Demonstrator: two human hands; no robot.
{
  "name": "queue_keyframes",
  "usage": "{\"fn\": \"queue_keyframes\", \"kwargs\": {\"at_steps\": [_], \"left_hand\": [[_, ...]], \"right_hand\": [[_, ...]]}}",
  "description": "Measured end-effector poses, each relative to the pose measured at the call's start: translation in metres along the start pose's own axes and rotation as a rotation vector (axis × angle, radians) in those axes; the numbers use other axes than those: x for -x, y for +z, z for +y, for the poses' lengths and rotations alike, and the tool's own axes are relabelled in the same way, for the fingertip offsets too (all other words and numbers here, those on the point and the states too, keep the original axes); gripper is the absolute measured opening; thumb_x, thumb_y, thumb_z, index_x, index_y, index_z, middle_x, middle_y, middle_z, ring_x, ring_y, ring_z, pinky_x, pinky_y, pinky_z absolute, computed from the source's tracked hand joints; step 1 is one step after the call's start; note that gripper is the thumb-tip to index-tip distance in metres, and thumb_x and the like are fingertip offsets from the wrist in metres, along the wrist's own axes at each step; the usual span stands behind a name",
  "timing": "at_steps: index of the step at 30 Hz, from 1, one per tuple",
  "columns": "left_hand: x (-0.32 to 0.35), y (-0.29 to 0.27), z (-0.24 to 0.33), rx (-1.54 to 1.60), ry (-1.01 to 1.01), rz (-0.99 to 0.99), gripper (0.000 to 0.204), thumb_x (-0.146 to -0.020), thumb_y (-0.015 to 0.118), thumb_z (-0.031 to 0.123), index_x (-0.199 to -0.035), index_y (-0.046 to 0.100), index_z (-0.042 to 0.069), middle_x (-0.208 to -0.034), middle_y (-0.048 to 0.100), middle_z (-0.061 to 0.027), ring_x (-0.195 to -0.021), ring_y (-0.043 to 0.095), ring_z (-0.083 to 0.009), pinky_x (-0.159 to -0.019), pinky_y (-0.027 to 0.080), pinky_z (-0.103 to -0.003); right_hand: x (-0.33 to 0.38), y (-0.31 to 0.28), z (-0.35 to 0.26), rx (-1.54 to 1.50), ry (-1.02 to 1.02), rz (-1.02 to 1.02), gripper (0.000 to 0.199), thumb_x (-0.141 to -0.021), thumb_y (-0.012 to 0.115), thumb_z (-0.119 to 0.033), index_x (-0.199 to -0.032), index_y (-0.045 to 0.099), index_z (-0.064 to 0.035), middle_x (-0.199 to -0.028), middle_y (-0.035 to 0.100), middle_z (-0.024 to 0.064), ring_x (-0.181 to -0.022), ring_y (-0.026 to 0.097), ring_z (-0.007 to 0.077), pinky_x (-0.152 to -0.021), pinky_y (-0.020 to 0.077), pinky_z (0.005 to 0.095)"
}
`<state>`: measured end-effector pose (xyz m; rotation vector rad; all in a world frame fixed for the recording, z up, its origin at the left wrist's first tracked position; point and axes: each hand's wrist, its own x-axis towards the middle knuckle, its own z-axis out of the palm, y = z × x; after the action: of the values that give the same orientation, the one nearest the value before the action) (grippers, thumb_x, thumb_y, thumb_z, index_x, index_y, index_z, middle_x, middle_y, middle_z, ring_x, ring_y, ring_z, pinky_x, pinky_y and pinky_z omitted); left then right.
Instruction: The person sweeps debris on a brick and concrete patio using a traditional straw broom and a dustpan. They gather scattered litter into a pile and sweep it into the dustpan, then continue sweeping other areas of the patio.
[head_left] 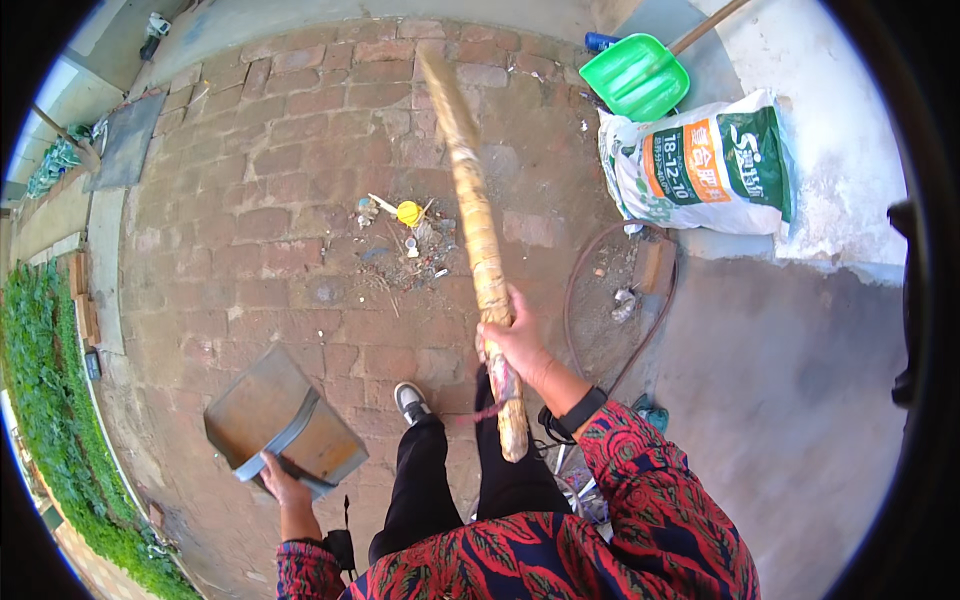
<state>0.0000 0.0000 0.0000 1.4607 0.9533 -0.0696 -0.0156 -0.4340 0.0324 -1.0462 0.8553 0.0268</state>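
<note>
My left hand (285, 480) grips a dull metal dustpan (262, 398) by its grey bar handle, holding it low on the left. In my right hand (512, 338) is a straw broom (474, 205), its bound, pale stalk handle wrapped by my fingers near the lower end. The broom slants forward, and its bristle end is blurred. Just left of the broom, a pile of sweepings (405, 260) lies on the brick paving (280, 250), with twigs, white scraps and a yellow round piece (409, 213) in it. The dustpan is apart from this pile.
A white and green sack (695, 170) lies at the right by the wall, with a green shovel (638, 82) beyond it. A thin hose (572, 300) loops round a brick (655, 266) and scraps. Green plants (55, 370) line the left edge.
</note>
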Motion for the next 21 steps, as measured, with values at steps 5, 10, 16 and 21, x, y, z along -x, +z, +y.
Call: {"fn": "queue_keyframes", "kwargs": {"at_steps": [5, 10, 16, 21], "left_hand": [[0.044, -0.009, 0.004, 0.046, 0.05, 0.083, 0.016, -0.08, 0.052, 0.03, -0.08, 0.043, 0.016, -0.061, 0.041, 0.0033, -0.056, 0.04, -0.0084, -0.051, 0.036, -0.024], [0.079, -0.01, -0.022, -0.028, -0.008, 0.161, 0.01, -0.081, 0.052, 0.021, -0.08, 0.043, 0.015, -0.059, 0.042, 0.0032, -0.053, 0.041, -0.0082, -0.049, 0.036, -0.022], [0.108, 0.011, -0.039, -0.08, -0.041, 0.125, 0.013, -0.08, 0.053, 0.02, -0.077, 0.042, 0.013, -0.059, 0.044, 0.0024, -0.052, 0.042, -0.008, -0.049, 0.037, -0.021], [0.113, 0.044, -0.029, 0.006, -0.098, 0.139, 0.012, -0.08, 0.053, 0.019, -0.077, 0.042, 0.013, -0.06, 0.045, 0.0022, -0.053, 0.043, -0.0083, -0.049, 0.037, -0.021]], "right_hand": [[-0.084, -0.09, 0.0, 0.135, -0.095, 0.266, 0.078, -0.061, 0.055, 0.008, -0.126, 0.018, -0.0121, -0.089, 0.049, 0.0085, -0.059, 0.051, 0.0154, -0.042, 0.0466, 0.0277], [-0.172, -0.207, -0.04, 0.237, 0.198, 0.296, 0.078, -0.064, 0.056, 0.001, -0.126, 0.012, -0.0138, -0.082, 0.049, 0.0118, -0.05, 0.05, 0.0205, -0.041, 0.0448, 0.0331], [-0.141, -0.164, 0.042, 0.504, 0.215, 0.096, 0.09, -0.058, 0.059, -0.001, -0.128, 0.002, -0.0048, -0.084, 0.05, 0.014, -0.066, 0.051, 0.0197, -0.05, 0.044, 0.0306], [-0.048, -0.111, 0.018, 0.456, 0.449, -0.109, 0.089, -0.059, 0.057, 0.002, -0.13, 0.004, -0.0098, -0.078, 0.052, 0.0131, -0.053, 0.051, 0.0195, -0.046, 0.0441, 0.0326]]}}
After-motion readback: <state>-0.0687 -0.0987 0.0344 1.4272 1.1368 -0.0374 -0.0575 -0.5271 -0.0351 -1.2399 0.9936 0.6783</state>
